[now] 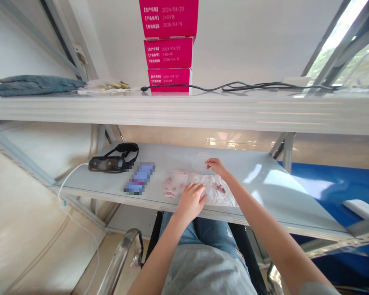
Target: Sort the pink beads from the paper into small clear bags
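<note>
Three stacked magenta cardboard boxes (169,41) stand at the back of the glossy white upper shelf (264,110). Each is printed in white with Chinese labels and the figures 2024/04/20, 240418 and 2026/04/19. A thin black cable (240,86) snakes along that shelf to the right of them.

Below, on the smooth pale grey worktop (264,184), crinkled clear plastic bags of small pink pieces (217,190) lie near the front edge. The left hand (190,200) rests palm down on them with fingers spread and loose, gripping nothing. The right hand (217,166) reaches further back, its fingertips drawn together at a thin clear plastic film (203,157) — whether they actually pinch it I cannot tell.

A black strapped headset (113,160) sits toward the worktop's left end.
</note>
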`<action>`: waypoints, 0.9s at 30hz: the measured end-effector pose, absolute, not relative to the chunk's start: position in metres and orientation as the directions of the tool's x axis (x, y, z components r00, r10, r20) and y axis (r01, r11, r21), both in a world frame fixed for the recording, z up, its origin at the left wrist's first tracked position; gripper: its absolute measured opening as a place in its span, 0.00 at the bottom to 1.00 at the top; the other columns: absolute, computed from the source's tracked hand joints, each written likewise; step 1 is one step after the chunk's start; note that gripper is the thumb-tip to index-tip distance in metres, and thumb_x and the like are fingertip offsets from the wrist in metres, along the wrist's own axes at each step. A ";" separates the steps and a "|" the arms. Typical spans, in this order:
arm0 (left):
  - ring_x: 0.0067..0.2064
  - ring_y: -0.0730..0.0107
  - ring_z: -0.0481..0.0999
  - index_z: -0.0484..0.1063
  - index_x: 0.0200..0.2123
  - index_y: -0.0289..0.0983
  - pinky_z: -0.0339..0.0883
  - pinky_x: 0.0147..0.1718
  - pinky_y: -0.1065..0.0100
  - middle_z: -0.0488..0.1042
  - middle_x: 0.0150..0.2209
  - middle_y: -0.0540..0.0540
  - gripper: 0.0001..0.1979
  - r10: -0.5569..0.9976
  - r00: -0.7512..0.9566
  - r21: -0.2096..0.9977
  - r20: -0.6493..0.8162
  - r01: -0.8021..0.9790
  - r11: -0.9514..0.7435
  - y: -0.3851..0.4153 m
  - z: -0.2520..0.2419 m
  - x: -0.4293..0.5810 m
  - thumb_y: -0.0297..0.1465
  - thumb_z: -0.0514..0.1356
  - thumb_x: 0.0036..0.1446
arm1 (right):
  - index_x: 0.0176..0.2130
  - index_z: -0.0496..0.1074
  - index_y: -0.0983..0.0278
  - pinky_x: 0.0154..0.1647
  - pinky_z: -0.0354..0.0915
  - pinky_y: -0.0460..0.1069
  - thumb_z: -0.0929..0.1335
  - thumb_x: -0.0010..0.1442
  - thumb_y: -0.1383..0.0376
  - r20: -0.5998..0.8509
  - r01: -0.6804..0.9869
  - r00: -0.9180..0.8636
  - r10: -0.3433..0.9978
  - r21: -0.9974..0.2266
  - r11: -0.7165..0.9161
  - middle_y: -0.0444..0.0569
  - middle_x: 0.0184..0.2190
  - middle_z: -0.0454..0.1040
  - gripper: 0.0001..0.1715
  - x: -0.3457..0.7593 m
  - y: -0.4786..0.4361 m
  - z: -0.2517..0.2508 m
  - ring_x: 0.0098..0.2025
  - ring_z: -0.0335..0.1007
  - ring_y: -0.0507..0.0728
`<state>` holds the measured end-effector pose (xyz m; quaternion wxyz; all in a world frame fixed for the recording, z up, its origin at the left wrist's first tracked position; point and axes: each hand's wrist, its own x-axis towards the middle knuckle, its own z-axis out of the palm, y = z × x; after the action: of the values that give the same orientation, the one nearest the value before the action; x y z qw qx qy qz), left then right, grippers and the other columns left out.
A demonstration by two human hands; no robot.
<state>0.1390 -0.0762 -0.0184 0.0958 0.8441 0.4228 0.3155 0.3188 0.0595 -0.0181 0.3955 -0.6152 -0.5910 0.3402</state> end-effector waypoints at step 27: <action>0.50 0.56 0.66 0.68 0.48 0.39 0.59 0.48 0.57 0.71 0.49 0.42 0.19 0.903 0.035 0.361 0.428 0.910 -0.206 -0.057 -0.037 0.059 0.42 0.52 0.57 | 0.42 0.72 0.62 0.33 0.59 0.47 0.61 0.55 0.57 0.239 0.820 0.150 0.959 -0.571 0.013 0.49 0.33 0.74 0.18 0.375 -0.044 -0.026 0.32 0.69 0.55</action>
<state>0.0588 -0.0566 -0.0373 -0.0055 0.7195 0.6299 0.2925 0.3750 -0.0444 -0.0263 0.3077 -0.6932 -0.6419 0.1128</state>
